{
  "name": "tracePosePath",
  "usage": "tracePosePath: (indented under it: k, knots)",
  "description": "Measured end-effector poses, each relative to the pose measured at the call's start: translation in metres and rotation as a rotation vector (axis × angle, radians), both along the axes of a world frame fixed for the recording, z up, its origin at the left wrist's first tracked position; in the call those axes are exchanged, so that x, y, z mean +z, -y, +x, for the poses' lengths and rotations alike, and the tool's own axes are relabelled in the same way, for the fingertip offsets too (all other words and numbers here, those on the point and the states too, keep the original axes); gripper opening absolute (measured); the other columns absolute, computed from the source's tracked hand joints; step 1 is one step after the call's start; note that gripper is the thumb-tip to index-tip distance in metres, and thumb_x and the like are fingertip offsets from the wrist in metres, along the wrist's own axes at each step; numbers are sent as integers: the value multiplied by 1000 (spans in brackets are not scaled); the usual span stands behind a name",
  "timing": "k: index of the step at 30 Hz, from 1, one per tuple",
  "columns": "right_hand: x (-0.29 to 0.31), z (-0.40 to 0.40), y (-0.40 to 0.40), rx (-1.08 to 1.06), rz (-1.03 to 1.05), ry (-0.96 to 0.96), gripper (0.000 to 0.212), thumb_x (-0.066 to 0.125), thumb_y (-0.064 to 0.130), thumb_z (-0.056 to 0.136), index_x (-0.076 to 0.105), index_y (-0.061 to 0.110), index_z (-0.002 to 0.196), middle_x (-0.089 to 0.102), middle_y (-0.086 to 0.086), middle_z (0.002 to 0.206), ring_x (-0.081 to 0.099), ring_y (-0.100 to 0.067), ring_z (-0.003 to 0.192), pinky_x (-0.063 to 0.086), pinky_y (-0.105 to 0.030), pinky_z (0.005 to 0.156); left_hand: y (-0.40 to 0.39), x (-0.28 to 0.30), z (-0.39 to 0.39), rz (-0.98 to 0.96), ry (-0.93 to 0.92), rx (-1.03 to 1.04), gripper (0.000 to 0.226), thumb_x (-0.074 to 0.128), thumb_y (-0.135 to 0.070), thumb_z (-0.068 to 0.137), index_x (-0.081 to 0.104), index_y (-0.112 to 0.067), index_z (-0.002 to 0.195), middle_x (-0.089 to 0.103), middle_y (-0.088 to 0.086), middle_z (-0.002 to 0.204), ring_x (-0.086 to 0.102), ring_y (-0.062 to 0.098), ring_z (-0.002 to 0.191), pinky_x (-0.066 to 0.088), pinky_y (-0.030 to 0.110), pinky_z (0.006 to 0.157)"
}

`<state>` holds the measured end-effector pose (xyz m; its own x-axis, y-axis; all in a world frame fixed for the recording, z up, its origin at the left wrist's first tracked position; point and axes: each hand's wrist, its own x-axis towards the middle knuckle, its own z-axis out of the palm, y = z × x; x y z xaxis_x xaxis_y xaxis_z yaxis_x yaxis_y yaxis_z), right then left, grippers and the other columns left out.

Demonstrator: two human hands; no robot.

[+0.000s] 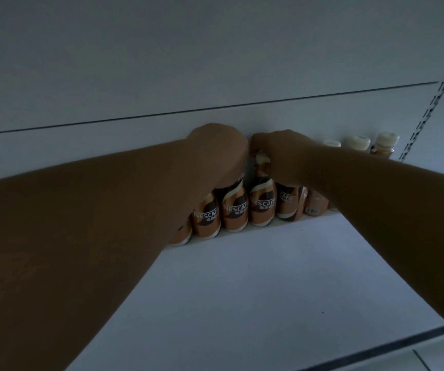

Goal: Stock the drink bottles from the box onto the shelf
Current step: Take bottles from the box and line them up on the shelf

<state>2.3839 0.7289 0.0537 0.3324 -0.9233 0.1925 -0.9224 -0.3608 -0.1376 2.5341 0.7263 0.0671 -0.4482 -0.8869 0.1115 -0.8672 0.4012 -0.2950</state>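
Bottles [235,210] already stood in a row at the back of the shelf [282,277], its front still bare; your right hand [279,153] gripped one bottle's cap, your left hand [218,148] lay over another's top, fingers hidden, so I cannot tell their grip; the box was out of view.

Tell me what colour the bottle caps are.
Cream-white caps, clearest at the right in the head view.

Brown-labelled bottles [235,210] stand upright along the shelf [269,277] back.
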Motion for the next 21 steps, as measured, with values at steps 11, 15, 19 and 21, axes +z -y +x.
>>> tracePosePath:
  k: [11, 15, 19, 21]
  knots:
    - [-3, 3, -1, -66, -77, -3, 34, 56, 18, 89, 52, 18, 122, 52, -14, 107, 55, -32, 96, 38, -33, 69, -7, -6, 7, -128, -113, -92, 25, 57, -31, 89, 60, -8, 96, 59, 10, 91, 51, 24, 77, 34, 32, 67]
    - [0, -5, -7, -49, -35, 49, 46, 64, 26, 85, 49, 20, 127, 58, -12, 109, 55, -25, 93, 37, -32, 70, -9, -5, 7, -197, -80, -153, 19, 58, -28, 88, 60, -10, 93, 61, 9, 89, 43, 20, 71, 33, 33, 64]
    - [8, -27, -14, -107, -27, 137, 51, 69, 34, 82, 51, 25, 129, 61, -5, 117, 56, -21, 102, 38, -28, 76, -12, 4, 5, -241, -28, -183, 20, 58, -31, 84, 52, -14, 93, 59, 7, 92, 47, 22, 74, 33, 34, 65]
    - [12, -41, -16, -141, -102, 158, 36, 64, 32, 87, 57, 25, 122, 62, -2, 114, 56, -19, 102, 39, -28, 79, -14, 8, -4, -246, -21, -200, 20, 54, -29, 85, 52, -14, 99, 56, 9, 99, 51, 26, 86, 35, 37, 72]
